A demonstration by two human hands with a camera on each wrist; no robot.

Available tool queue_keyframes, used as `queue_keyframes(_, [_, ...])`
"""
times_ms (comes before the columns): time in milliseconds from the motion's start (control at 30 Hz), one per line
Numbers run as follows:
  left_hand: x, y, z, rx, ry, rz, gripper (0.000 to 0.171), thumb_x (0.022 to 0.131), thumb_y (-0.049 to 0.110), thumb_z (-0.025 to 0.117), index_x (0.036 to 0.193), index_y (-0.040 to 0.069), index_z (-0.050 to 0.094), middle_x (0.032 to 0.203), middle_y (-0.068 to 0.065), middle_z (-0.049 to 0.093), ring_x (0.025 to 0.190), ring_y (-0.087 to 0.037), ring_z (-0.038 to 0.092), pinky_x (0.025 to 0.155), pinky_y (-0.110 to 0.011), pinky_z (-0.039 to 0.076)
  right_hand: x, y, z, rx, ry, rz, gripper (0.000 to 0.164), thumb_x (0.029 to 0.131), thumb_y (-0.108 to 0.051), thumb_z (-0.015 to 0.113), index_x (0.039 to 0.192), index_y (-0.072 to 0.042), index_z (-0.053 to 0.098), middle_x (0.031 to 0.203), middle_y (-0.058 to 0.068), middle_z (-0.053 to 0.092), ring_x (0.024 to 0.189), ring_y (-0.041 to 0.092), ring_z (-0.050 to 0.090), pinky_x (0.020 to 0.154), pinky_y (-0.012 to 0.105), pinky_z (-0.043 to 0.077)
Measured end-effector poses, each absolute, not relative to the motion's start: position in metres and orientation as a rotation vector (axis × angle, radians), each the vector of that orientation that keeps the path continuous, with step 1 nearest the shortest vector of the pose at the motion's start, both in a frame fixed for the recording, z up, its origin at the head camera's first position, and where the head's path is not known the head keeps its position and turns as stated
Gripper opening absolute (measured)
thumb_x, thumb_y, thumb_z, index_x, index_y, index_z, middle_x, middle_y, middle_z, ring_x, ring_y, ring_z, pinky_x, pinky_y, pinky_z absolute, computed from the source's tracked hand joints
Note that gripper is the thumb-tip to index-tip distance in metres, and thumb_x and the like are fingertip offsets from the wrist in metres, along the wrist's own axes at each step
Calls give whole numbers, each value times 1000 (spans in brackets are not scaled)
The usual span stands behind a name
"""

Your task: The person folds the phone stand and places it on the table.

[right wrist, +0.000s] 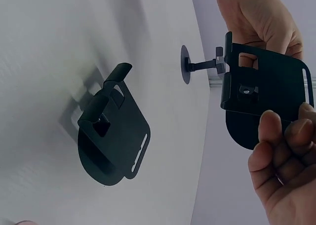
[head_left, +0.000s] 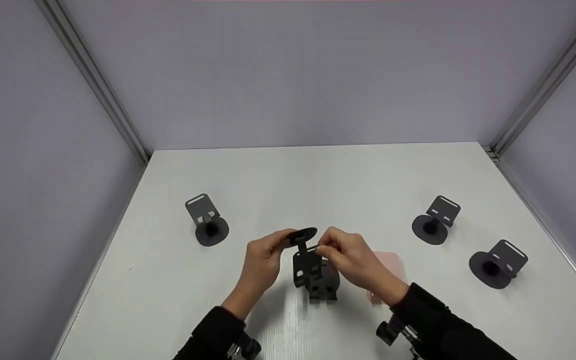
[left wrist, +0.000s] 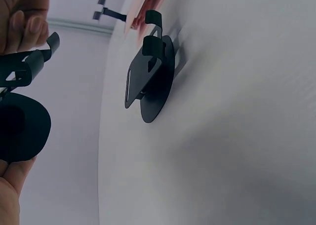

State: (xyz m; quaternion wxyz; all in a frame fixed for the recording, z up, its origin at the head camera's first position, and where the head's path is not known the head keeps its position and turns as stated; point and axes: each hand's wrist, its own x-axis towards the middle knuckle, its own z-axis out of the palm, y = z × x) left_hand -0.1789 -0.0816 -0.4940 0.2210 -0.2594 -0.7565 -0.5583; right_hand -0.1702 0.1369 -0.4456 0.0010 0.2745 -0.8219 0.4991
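Observation:
Both hands hold a black phone stand up over the near middle of the table. My left hand grips its round base by the edge. The fingertips of my right hand pinch the end of its plate, near the long slot. The plate's hooked lip points toward me. Just below, a second black phone stand rests on the table on its round base, its plate folded low over it. In the head view the held stand partly covers this second one.
A pink flat object lies under my right forearm, partly hidden. One more black stand is at the table's left; two others, a farther stand and a nearer stand, are at the right. Pale panels enclose the white table.

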Motion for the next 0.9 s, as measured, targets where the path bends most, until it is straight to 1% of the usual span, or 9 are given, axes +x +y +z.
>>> queue_keyframes(100, [-179, -81, -494, -738, -2069, -1483, 21, 94, -6, 65, 111, 2, 75, 102, -9, 78, 92, -24, 76, 80, -33, 62, -170, 137, -445, 822, -2613, 1586, 10, 100, -13, 67, 91, -9, 64, 64, 7, 63, 52, 5, 55, 48, 21, 45])
queue_keyframes(200, [-178, -80, -493, -759, -2047, -1431, 22, 93, -8, 66, 110, 2, 76, 100, -9, 78, 90, -24, 76, 79, -31, 62, -171, 136, -445, 802, -2631, 1602, 10, 100, -14, 67, 92, -9, 63, 65, 16, 63, 52, 4, 55, 48, 21, 45])
queue_keyframes(233, [-178, -80, -493, -766, -2038, -1418, 22, 92, -8, 66, 110, 2, 76, 100, -9, 78, 90, -24, 76, 78, -31, 62, -170, 136, -445, 794, -2635, 1610, 10, 100, -14, 66, 92, -9, 63, 65, 18, 63, 52, 4, 55, 48, 21, 45])
queue_keyframes(367, [-178, -79, -493, -789, -2011, -1409, 22, 92, -8, 66, 110, 3, 76, 100, -8, 78, 90, -23, 76, 79, -28, 61, -170, 135, -444, 757, -2650, 1637, 10, 101, -13, 65, 93, -9, 63, 64, 18, 63, 52, 5, 56, 48, 21, 45])
queue_keyframes(533, [-178, -77, -494, -808, -1970, -1385, 25, 90, -10, 68, 109, 2, 76, 101, -8, 78, 91, -23, 76, 81, -25, 60, -170, 133, -443, 673, -2702, 1637, 9, 101, -14, 65, 94, -10, 63, 61, 5, 61, 52, 10, 56, 49, 20, 42])
queue_keyframes(600, [-177, -76, -495, -822, -1950, -1368, 26, 88, -12, 69, 109, 2, 76, 101, -8, 78, 91, -24, 76, 81, -25, 60, -170, 133, -444, 634, -2723, 1643, 9, 101, -15, 65, 94, -10, 63, 62, 3, 61, 53, 13, 57, 49, 20, 41])
queue_keyframes(767, [-176, -74, -493, -863, -1940, -1317, 28, 88, -14, 69, 109, 3, 76, 101, -6, 78, 92, -21, 76, 81, -23, 60, -171, 135, -447, 570, -2726, 1717, 11, 101, -16, 66, 94, -8, 63, 65, 14, 64, 54, 20, 59, 49, 20, 42])
queue_keyframes(900, [-175, -72, -493, -869, -1951, -1274, 29, 87, -14, 70, 108, 4, 76, 100, -4, 78, 92, -18, 76, 80, -22, 60, -172, 136, -448, 537, -2725, 1768, 13, 101, -16, 66, 93, -7, 62, 65, 18, 63, 56, 30, 61, 49, 21, 42])
